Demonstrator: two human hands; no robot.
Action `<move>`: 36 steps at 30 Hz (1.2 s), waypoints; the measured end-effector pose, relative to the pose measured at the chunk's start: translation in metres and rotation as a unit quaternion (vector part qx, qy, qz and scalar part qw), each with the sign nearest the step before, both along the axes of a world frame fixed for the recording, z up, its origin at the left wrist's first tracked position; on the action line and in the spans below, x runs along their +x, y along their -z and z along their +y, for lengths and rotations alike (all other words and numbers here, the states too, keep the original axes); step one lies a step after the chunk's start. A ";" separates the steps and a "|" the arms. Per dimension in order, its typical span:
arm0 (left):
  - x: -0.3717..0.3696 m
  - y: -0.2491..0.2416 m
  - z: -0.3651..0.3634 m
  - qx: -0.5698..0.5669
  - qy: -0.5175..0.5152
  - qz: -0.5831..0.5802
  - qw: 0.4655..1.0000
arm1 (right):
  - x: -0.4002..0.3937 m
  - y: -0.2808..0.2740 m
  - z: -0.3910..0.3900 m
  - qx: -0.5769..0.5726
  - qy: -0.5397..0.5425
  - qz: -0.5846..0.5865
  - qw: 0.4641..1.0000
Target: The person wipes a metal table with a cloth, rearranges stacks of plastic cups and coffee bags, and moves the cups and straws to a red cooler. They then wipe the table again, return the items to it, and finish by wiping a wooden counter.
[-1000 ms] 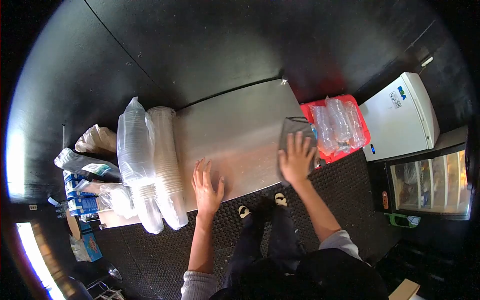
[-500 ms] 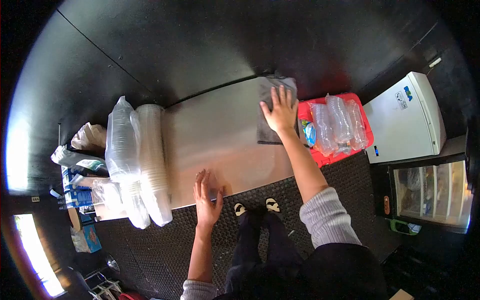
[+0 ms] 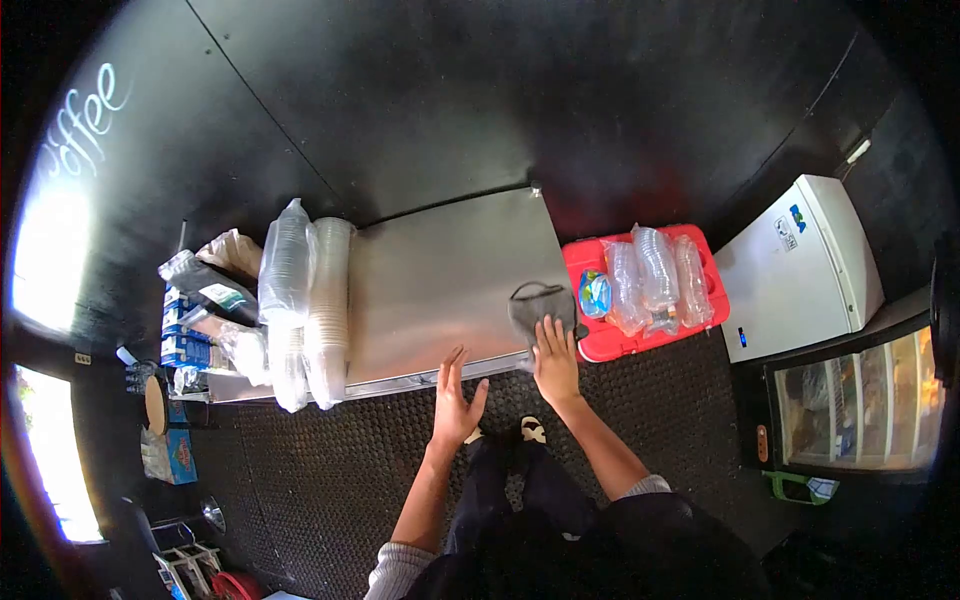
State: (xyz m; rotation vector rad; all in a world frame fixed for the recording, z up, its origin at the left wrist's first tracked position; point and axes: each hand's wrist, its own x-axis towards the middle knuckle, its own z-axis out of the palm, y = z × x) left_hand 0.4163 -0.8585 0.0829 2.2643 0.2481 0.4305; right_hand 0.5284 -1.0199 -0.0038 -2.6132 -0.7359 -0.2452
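Observation:
My right hand (image 3: pixel 556 362) lies flat on a dark grey cloth (image 3: pixel 540 306), fingers stretched out, at the front right corner of the metal tabletop (image 3: pixel 450 262). The cloth is bunched up, and a bit of it hangs at the front edge. Close to the same edge, further left, my left hand (image 3: pixel 456 405) is open with its fingers apart and holds nothing. To the right of the cloth, a red case (image 3: pixel 612 349) carries clear plastic-wrapped stacks of lids (image 3: pixel 656 272) and a small blue-green packet (image 3: pixel 594 294).
Tall stacks of plastic cups (image 3: pixel 327 300) in clear sleeves stand on the table's left part, with bags (image 3: pixel 205 285) and blue cartons (image 3: pixel 185 350) beyond. A white fridge (image 3: pixel 800 275) stands at the right, next to a glass-fronted cabinet (image 3: pixel 860 400). Black textured matting (image 3: pixel 340 470) covers the floor.
My right hand has drawn the cloth from the back right corner toward the front edge, where it is now bunched. My left hand has shifted slightly right. The view has moved too.

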 end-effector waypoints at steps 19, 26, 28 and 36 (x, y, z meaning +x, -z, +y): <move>0.025 -0.089 -0.032 -0.538 0.050 0.102 0.835 | 0.008 -0.160 -0.045 0.572 -0.169 0.593 0.541; 0.020 -0.092 0.003 -0.337 0.084 -0.131 0.929 | 0.015 -0.126 -0.015 0.432 -0.138 0.470 0.757; 0.028 -0.101 0.025 -0.305 0.025 -0.141 0.942 | 0.033 -0.145 -0.001 0.425 -0.165 0.529 0.716; -0.005 -0.062 0.118 -0.140 -0.191 -0.125 0.964 | 0.068 -0.106 0.080 0.230 -0.196 0.129 0.945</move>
